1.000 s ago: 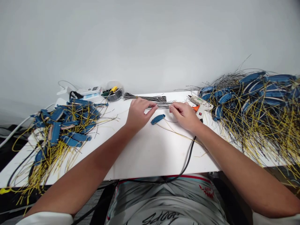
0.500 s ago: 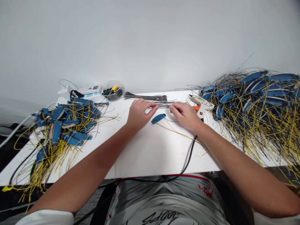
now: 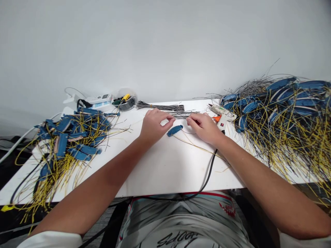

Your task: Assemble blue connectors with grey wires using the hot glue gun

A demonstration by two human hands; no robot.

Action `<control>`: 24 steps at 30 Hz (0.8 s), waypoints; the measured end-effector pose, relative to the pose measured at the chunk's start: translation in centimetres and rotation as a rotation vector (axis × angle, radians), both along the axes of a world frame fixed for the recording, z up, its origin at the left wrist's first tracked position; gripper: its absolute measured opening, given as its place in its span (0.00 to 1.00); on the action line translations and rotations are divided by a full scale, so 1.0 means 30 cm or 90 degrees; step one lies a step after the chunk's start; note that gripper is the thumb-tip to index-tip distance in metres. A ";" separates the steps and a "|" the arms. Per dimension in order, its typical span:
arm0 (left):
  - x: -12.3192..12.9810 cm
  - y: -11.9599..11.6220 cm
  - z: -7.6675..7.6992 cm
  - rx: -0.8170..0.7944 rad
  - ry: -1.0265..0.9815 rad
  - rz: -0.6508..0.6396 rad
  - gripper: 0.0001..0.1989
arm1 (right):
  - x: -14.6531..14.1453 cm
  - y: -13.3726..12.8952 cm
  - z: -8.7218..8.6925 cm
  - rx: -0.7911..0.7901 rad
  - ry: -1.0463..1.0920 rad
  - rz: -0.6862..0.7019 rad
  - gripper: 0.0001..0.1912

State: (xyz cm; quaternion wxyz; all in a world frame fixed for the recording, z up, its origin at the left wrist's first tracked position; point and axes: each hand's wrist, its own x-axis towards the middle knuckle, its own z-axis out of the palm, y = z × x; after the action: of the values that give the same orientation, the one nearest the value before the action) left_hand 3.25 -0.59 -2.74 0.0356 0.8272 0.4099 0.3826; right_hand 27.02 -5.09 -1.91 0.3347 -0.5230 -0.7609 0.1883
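A loose row of thin dark wires (image 3: 182, 115) lies on the table between my hands. My left hand (image 3: 156, 124) is at the row's left end, with thumb and forefinger closed in a pinch at a wire. At the right end, my right hand (image 3: 203, 125) has its fingers curled and pinched at the wires; the fingertips partly hide what they grip. Just below and between the hands rests a blue piece (image 3: 175, 130) with thin dark and yellow leads trailing right. Behind my left hand is a banded bundle of dark wires (image 3: 160, 106).
A white glue gun (image 3: 227, 116) with an orange trigger lies beside my right hand, its black cord (image 3: 212, 165) crossing the table. Blue pieces with yellow and black wires are heaped at left (image 3: 62, 143) and right (image 3: 305, 103). A power strip (image 3: 99, 102) stands back left.
Very little differs. My right hand's fingertips have shifted slightly, and the dark wires between the hands have moved a little to the right.
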 end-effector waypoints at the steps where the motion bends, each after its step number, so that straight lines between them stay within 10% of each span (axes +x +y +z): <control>1: 0.000 -0.001 0.001 -0.008 -0.002 0.003 0.08 | 0.000 0.000 0.000 0.000 0.000 -0.002 0.17; 24: -0.001 -0.011 0.013 -0.097 -0.106 0.012 0.11 | 0.009 0.000 -0.005 -0.053 0.114 0.000 0.18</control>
State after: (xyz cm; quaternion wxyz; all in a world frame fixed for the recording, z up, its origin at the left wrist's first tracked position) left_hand 3.22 -0.91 -2.35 0.1283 0.7835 0.4414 0.4182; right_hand 27.29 -5.08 -2.07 0.3794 -0.5175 -0.7194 0.2656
